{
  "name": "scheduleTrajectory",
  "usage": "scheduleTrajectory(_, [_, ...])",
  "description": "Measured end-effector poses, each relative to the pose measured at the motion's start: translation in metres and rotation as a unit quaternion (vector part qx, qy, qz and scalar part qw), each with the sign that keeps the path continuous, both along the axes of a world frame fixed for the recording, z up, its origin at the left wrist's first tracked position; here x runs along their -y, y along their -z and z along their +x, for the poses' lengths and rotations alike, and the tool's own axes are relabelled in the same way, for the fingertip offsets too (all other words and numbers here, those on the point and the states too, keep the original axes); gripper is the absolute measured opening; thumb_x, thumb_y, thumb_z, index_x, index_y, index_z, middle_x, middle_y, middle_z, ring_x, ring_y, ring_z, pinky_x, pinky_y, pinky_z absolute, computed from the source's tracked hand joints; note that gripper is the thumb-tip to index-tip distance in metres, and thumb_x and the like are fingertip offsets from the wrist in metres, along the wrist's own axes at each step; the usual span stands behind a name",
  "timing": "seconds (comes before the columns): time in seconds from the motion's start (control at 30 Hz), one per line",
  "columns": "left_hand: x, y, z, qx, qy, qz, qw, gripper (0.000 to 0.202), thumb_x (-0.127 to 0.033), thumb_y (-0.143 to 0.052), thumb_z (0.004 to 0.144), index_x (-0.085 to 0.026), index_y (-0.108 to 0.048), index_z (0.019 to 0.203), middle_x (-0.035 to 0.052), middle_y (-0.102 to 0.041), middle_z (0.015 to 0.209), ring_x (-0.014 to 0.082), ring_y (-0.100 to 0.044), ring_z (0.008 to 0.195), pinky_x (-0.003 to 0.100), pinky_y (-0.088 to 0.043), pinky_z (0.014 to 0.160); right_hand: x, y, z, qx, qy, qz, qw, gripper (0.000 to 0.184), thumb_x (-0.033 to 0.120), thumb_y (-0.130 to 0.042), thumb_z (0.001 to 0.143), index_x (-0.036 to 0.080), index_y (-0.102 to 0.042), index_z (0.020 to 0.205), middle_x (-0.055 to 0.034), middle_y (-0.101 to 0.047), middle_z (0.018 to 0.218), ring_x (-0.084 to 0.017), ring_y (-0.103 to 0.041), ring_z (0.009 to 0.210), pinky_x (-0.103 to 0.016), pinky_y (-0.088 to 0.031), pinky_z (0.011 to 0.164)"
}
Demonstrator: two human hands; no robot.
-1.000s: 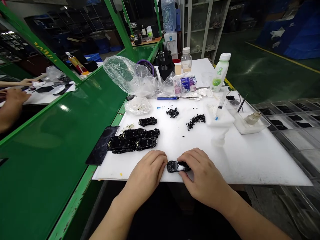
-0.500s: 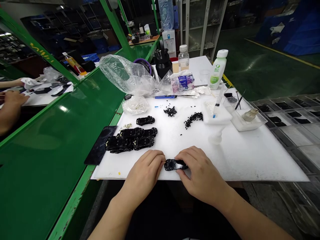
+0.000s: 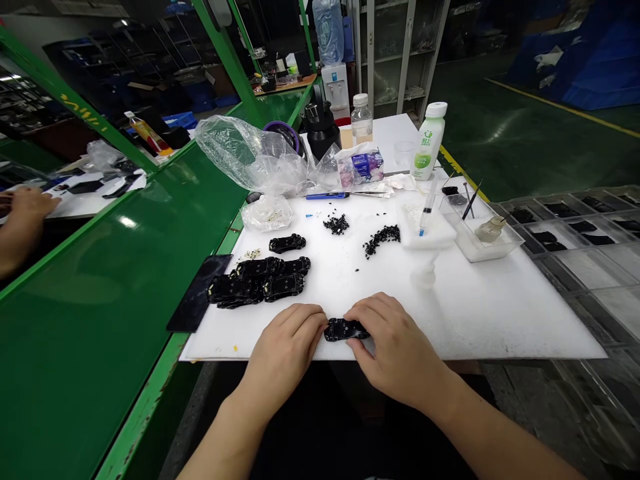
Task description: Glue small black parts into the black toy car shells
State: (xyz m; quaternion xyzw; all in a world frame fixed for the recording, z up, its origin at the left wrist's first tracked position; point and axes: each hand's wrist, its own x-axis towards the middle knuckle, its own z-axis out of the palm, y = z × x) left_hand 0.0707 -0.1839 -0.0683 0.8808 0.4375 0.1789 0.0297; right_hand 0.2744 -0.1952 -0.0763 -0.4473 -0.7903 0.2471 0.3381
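Near the front edge of the white work mat [image 3: 465,307], a black toy car chassis [image 3: 343,329] lies between my two hands. My left hand [image 3: 290,340] pinches its left end, with the fingertips pressed together there. On the other end, my right hand [image 3: 387,333] grips with thumb below and fingers above, hiding part of it. Several similar black chassis [image 3: 257,287] are grouped to the left, and a single one [image 3: 287,243] lies just behind them. Two heaps of tiny black parts, one in the middle [image 3: 336,225] and one farther right [image 3: 383,239], are spread beyond my hands.
A syringe [image 3: 429,210] rests on a white foam block [image 3: 425,233]. Beside it a clear tray [image 3: 487,247] holds a small glass bottle [image 3: 491,229]. Plastic bags [image 3: 250,153] and a white-green bottle [image 3: 430,141] stand behind. At left, a co-worker's hand [image 3: 33,203] is beyond the green conveyor [image 3: 100,280].
A white gap seen at the right part of the held chassis is now covered by black. Both hands keep their grip, and the view has shifted slightly.
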Motion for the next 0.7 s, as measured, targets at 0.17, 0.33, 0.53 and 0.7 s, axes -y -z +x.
scheduleTrajectory(0.17, [0.000, 0.002, -0.001, 0.040, -0.020, -0.020, 0.999, 0.013, -0.016, -0.051, 0.093, -0.019, -0.062, 0.097, 0.0068, -0.067, 0.098, 0.0201, -0.061, 0.089, 0.037, -0.053, 0.080, 0.000, 0.000, 0.000, -0.002, 0.003, 0.004, 1.000, 0.028, 0.004, -0.061, 0.079, 0.021, -0.056, 0.101, -0.0023, -0.063, 0.097, -0.021, -0.053, 0.095, -0.039, -0.046, 0.088])
scheduleTrajectory(0.33, [0.007, 0.006, -0.005, 0.094, -0.050, -0.055, 0.993, 0.020, -0.013, -0.049, 0.093, -0.020, -0.062, 0.107, 0.0076, -0.066, 0.107, 0.0205, -0.060, 0.101, 0.038, -0.052, 0.089, 0.000, 0.001, 0.000, 0.001, 0.002, 0.005, 1.000, 0.028, 0.005, -0.062, 0.079, 0.021, -0.057, 0.103, -0.0025, -0.063, 0.098, -0.021, -0.053, 0.097, -0.040, -0.046, 0.090])
scheduleTrajectory(0.53, [0.017, 0.019, -0.008, 0.152, -0.044, 0.025, 0.987, 0.029, -0.006, -0.055, 0.085, -0.021, -0.063, 0.108, 0.0083, -0.069, 0.110, 0.0225, -0.064, 0.101, 0.040, -0.055, 0.088, 0.004, 0.002, 0.003, -0.043, 0.004, 0.026, 0.999, 0.030, 0.008, -0.065, 0.079, 0.019, -0.058, 0.106, -0.0062, -0.059, 0.106, -0.022, -0.052, 0.104, -0.040, -0.047, 0.093])
scheduleTrajectory(0.7, [0.018, 0.024, -0.008, 0.159, -0.019, 0.063, 0.985, 0.035, -0.005, -0.061, 0.080, -0.019, -0.063, 0.112, 0.0101, -0.070, 0.113, 0.0247, -0.064, 0.103, 0.042, -0.055, 0.089, 0.015, -0.011, 0.023, -0.121, 0.044, 0.124, 0.984, 0.025, 0.006, -0.061, 0.081, 0.020, -0.061, 0.101, -0.0074, -0.059, 0.103, -0.022, -0.056, 0.100, -0.041, -0.050, 0.085])
